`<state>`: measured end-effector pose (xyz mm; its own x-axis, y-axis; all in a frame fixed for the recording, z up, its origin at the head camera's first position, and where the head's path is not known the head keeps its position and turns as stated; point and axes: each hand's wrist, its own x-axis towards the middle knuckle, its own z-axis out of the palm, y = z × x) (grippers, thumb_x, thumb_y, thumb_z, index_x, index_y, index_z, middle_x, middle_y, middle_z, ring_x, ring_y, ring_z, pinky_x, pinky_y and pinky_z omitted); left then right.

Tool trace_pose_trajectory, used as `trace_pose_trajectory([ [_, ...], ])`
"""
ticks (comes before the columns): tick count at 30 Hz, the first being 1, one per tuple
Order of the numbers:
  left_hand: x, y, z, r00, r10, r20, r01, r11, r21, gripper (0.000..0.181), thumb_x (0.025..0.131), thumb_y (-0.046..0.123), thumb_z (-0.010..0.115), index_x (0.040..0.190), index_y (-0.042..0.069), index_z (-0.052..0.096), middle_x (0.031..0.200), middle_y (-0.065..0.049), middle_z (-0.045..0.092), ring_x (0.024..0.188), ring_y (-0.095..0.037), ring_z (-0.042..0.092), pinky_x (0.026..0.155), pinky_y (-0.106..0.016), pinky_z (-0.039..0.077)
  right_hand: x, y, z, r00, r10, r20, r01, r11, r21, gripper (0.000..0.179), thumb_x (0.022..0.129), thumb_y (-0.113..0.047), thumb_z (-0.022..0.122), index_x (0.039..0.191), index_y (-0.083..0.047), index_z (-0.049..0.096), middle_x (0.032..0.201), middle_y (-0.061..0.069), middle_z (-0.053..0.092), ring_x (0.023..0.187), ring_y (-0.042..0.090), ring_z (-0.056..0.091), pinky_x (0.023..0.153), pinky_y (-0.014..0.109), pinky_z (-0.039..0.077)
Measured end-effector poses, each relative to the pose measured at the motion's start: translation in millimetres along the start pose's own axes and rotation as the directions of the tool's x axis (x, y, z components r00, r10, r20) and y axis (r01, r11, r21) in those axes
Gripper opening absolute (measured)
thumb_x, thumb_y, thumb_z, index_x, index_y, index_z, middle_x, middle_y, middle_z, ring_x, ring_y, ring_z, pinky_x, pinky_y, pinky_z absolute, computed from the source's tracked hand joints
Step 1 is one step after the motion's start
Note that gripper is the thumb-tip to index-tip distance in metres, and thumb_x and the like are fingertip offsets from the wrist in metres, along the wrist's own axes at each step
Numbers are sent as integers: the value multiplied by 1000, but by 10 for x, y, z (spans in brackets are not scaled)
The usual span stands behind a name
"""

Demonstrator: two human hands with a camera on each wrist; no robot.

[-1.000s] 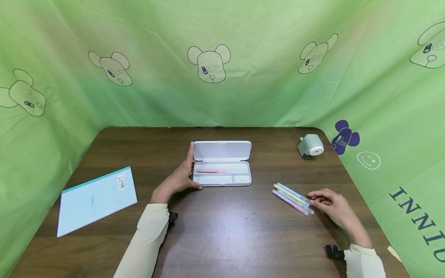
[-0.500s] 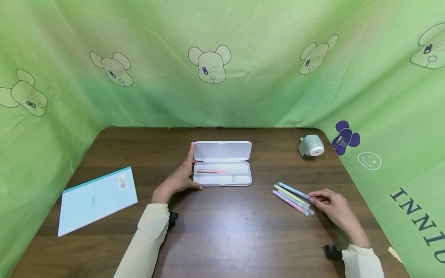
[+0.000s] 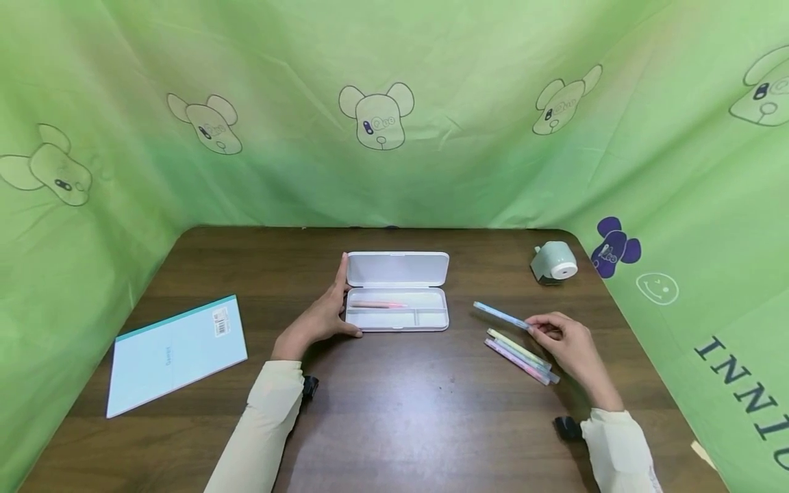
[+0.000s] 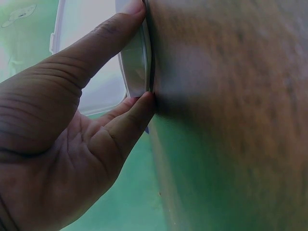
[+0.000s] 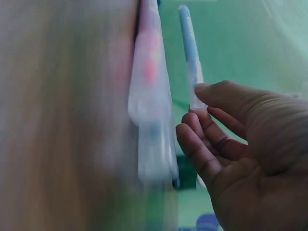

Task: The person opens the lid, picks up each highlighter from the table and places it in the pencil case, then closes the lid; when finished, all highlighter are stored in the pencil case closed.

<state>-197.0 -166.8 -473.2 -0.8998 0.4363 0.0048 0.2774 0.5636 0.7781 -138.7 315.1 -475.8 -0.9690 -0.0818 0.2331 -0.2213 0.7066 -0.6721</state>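
Observation:
An open white pencil case (image 3: 381, 320) lies on the table, its lid tipped back and a pink pen (image 3: 376, 305) in its rear compartment. My left hand (image 3: 316, 320) grips the case's left end, thumb at the front corner and fingers toward the back; the left wrist view shows thumb and fingertips against the end wall (image 4: 134, 67). My right hand (image 3: 568, 344) pinches a light blue pen (image 3: 499, 314) by its clear-capped end, above the table. Below it lie several pastel pens (image 3: 516, 352) side by side, blurred in the right wrist view, with a pink pen (image 5: 148, 67) nearest.
A pale blue notebook (image 3: 179, 356) with a barcode label lies at the left of the table. At the back right stands a grey-green pencil sharpener (image 3: 553, 261). Green printed cloth (image 3: 382, 185) hangs behind and beside the brown table (image 3: 394, 411).
My right hand has lifted the light blue pen off the group and moved it left and toward the back. My left hand stays on the pencil case.

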Motion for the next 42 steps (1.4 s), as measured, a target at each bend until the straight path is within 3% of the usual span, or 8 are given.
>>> trace_pose_trajectory([
  [6, 19, -13, 33, 1000, -29, -2, 29, 1000, 3, 159, 79, 8, 100, 168, 20, -31, 166, -37, 32, 146, -45, 45, 115, -58, 44, 218, -144, 229, 1000, -27, 13, 27, 999, 41, 8, 98, 2, 78, 105, 0, 82, 99, 12, 74, 83, -1, 60, 72, 10, 49],
  [8, 53, -137, 69, 1000, -14, -9, 14, 1000, 16, 160, 78, 12, 101, 168, 22, -31, 168, -35, 29, 145, -43, 46, 114, -54, 45, 286, -193, 306, 999, -37, 23, 35, 998, 54, 9, 98, 2, 78, 105, 0, 82, 100, 12, 74, 84, 1, 61, 72, 10, 49],
  [11, 76, -209, 96, 1000, 9, -14, -8, 999, 36, 160, 78, 16, 102, 168, 24, -31, 169, -34, 26, 144, -41, 47, 112, -50, 47, 380, -262, 417, 998, -45, 44, 42, 996, 76, 9, 99, 2, 77, 106, 0, 82, 102, 12, 74, 86, 4, 63, 74, 11, 50],
  [18, -5, 86, 26, 997, -74, 9, 74, 997, 4, 154, 81, 5, 97, 168, 15, -29, 164, -36, 34, 148, -45, 43, 117, -58, 42, 561, -425, 664, 995, -57, 84, 47, 992, 116, 10, 100, 2, 76, 108, 0, 81, 103, 12, 74, 88, 11, 65, 76, 14, 52],
  [25, -27, 116, 8, 996, -92, 8, 92, 996, 8, 155, 81, 3, 97, 167, 17, -32, 171, -33, 26, 150, -43, 41, 117, -56, 43, 716, -618, 908, 987, -116, 114, 97, 982, 160, 10, 99, 2, 76, 107, -1, 81, 105, 12, 74, 90, 17, 69, 78, 16, 54],
  [33, -29, 100, 6, 996, -84, 5, 84, 996, 8, 155, 82, 6, 97, 168, 21, -32, 161, -35, 39, 144, -44, 47, 116, -58, 42, 859, -825, 1150, 974, -189, 123, 167, 972, 166, 12, 95, 6, 76, 104, 1, 82, 102, 13, 74, 85, 15, 68, 76, 19, 54],
  [42, 92, -225, 80, 1000, -7, -22, 7, 1000, 22, 163, 76, 17, 103, 168, 26, -31, 169, -30, 30, 144, -39, 47, 112, -53, 46, 984, -1054, 1329, 965, -201, 169, 173, 971, 168, 10, 95, 6, 77, 104, 3, 81, 101, 13, 74, 91, 23, 69, 83, 31, 59],
])
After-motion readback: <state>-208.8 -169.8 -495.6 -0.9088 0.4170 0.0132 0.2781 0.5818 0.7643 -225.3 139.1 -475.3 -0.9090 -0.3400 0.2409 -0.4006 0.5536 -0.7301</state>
